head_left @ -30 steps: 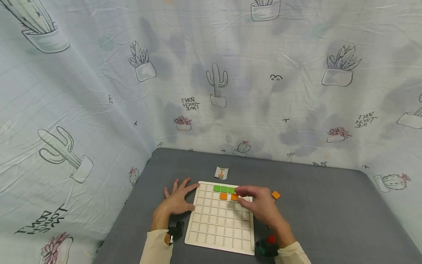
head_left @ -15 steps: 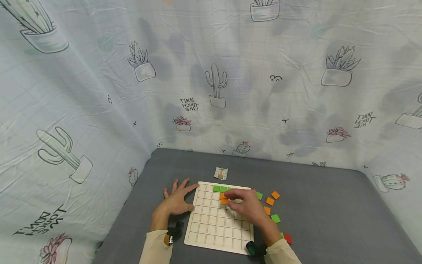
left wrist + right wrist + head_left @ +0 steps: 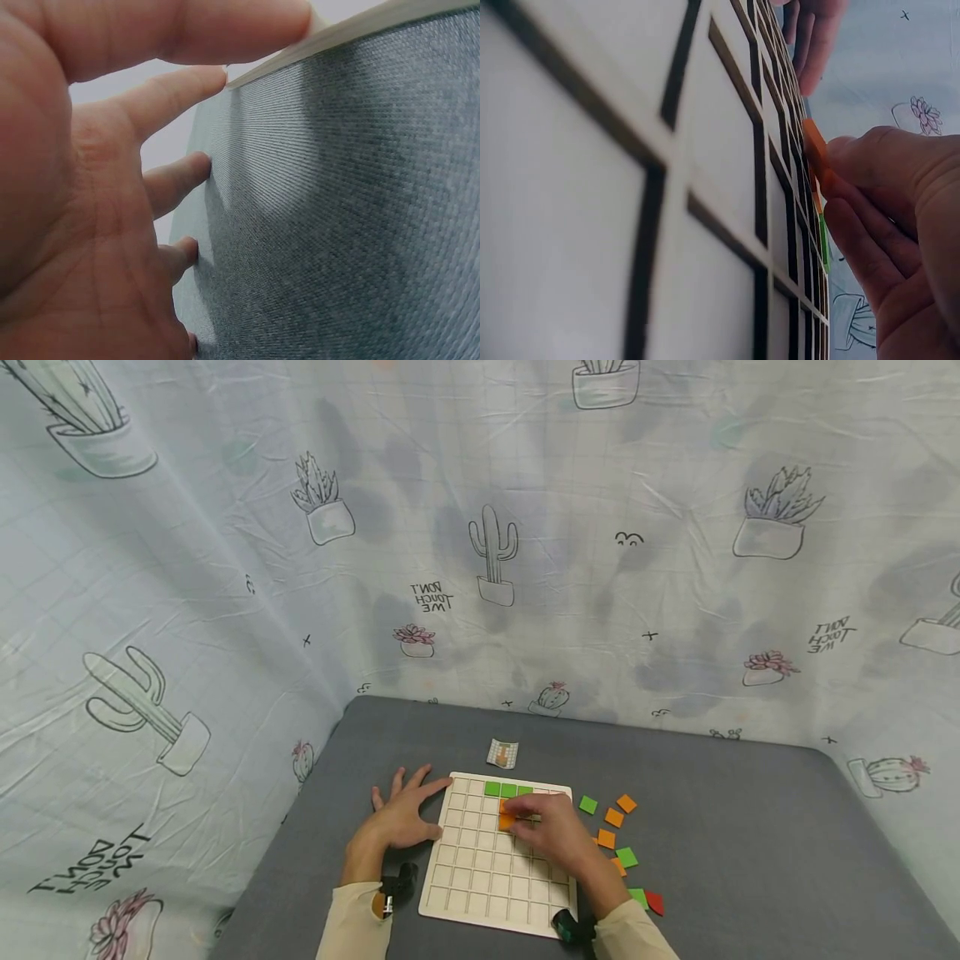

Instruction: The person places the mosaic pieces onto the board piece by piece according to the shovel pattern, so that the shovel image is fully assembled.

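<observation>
A pale gridded board lies on the table, with three green tiles in its far row. My right hand pinches an orange tile between thumb and fingers, low over the board. In the head view this orange tile is at the cell just nearer me than another orange tile, which the fingers partly cover. Whether it lies fully inside the cell I cannot tell. My left hand spreads its fingers at the board's left side, thumb and index finger touching the edge.
Loose orange tiles, green tiles and a red piece lie right of the board. Beyond its far edge is a small printed card. A cactus-patterned cloth hangs behind the grey table.
My right hand has carried the orange tile left and down to the cell below the other orange tile. More loose tiles show at the right. The left hand has stayed put.
</observation>
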A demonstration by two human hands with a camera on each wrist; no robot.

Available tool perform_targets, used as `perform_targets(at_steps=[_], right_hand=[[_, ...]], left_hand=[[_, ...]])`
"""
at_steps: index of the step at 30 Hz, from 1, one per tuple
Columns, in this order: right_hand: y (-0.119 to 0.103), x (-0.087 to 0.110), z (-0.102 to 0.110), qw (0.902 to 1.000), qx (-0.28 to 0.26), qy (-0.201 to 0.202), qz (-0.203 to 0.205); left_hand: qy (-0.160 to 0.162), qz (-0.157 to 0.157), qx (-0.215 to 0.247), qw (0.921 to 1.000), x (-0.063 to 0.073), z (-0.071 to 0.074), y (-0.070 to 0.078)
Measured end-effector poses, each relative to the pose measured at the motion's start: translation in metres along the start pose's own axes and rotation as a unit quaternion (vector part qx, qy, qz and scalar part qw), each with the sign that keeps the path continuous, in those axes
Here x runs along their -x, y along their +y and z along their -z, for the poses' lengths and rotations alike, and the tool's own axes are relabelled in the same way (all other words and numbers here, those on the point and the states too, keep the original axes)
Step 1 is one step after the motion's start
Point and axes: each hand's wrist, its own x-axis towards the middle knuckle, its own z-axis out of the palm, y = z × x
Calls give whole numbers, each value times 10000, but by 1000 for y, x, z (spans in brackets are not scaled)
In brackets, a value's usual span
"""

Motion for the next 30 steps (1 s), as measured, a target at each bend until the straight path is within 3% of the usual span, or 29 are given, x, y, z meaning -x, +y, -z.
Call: perform_targets(at_steps=[19, 24, 30], right_hand=[[-2, -4, -3, 9981, 521, -142, 295], [-1, -3, -2, 9984, 452, -113, 327], [1, 2, 5, 9999, 132, -64, 80]], left_hand=[[-19, 45, -46, 10000, 0, 1, 3], [-15, 30, -38, 10000, -1, 1, 3], [-5, 3, -66, 10000, -1, 2, 3]])
